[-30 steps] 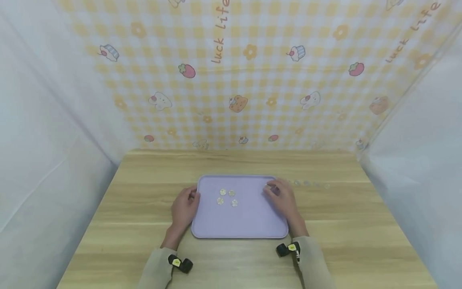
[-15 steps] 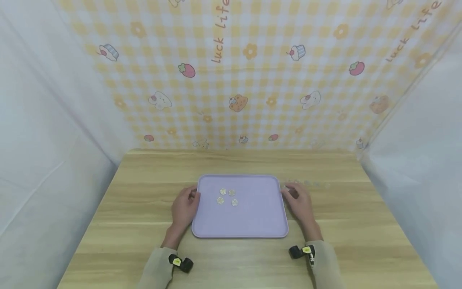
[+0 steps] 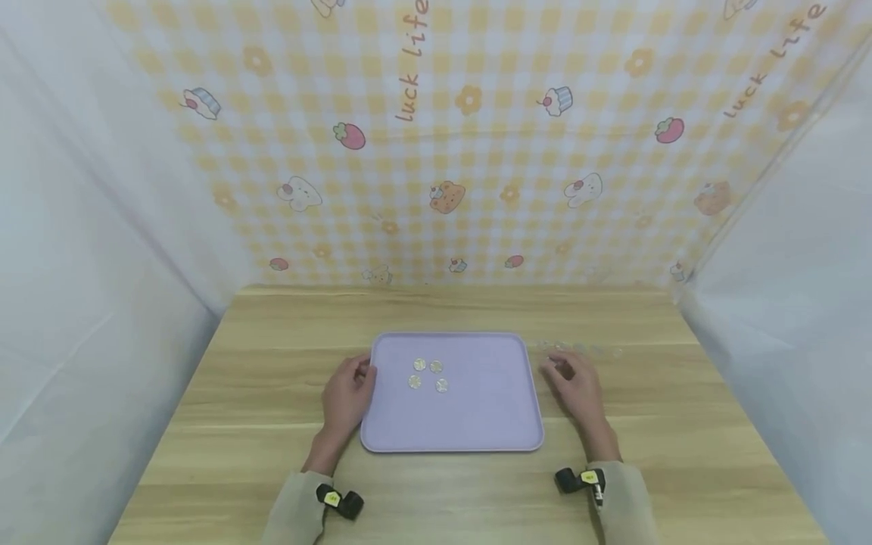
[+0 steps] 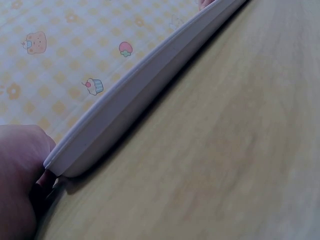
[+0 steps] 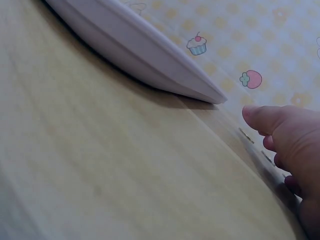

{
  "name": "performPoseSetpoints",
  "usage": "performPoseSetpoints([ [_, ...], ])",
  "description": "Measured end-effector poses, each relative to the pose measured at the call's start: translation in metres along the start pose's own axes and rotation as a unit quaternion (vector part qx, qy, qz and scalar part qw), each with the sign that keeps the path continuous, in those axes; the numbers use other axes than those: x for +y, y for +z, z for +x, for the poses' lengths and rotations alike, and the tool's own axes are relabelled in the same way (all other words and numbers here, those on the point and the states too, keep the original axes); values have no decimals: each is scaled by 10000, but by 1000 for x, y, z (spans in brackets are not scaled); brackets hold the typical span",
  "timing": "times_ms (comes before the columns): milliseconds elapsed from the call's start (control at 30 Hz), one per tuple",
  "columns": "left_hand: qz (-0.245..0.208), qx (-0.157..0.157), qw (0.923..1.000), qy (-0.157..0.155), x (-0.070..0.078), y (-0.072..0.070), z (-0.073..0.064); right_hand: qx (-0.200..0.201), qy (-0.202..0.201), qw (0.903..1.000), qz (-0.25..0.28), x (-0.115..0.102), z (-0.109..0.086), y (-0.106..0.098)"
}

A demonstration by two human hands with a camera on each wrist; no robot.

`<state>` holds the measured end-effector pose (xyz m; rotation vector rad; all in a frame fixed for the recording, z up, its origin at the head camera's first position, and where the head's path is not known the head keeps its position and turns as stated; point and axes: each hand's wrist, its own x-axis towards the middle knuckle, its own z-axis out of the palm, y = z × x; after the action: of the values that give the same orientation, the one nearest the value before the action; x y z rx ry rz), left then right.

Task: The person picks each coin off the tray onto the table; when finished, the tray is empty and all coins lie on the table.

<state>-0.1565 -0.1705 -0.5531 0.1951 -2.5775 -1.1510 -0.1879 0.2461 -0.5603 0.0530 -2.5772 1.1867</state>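
A lilac tray lies on the table. My left hand grips its left rim, the thumb above and the curled fingers partly hidden at the edge. In the left wrist view, that hand meets the tray's corner. Several small, shiny coin-like discs rest on the tray, left of its middle. My right hand is beyond the tray's right side, its fingers loosely bent beside a row of similar discs. In the right wrist view, the thumb reaches out straight, with nothing visible held.
The wooden table extends around the tray. Behind it hangs a yellow checked cloth with cartoon prints, and white sheets flank both sides. A small black camera is strapped to each wrist.
My right hand has moved from above the tray's upper right corner to the table on the right, near the disc row. The left hand, tray and discs on it look unchanged.
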Motion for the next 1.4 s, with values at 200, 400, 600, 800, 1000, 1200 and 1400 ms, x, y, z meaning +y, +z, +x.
performPoseSetpoints([
  [200,7,28,10000,7,-3,1,1,-124,-199,9995,-214,2,1,2],
  [400,-16,59,10000,53,-4,2,1,-299,-23,9987,-420,2,1,2],
  [600,9,22,10000,-4,-4,3,1,-367,34,9981,-495,3,0,2],
  [800,57,-25,10000,20,-2,1,1,-346,12,9983,-471,3,0,3],
  [1000,89,-75,9999,4,1,0,2,-372,24,9982,-460,2,1,2],
  [1200,79,-35,10000,43,2,-1,2,-324,-42,9988,-377,2,1,1],
  [1400,48,-16,10000,39,1,-1,1,-85,-219,9997,10,1,1,1],
])
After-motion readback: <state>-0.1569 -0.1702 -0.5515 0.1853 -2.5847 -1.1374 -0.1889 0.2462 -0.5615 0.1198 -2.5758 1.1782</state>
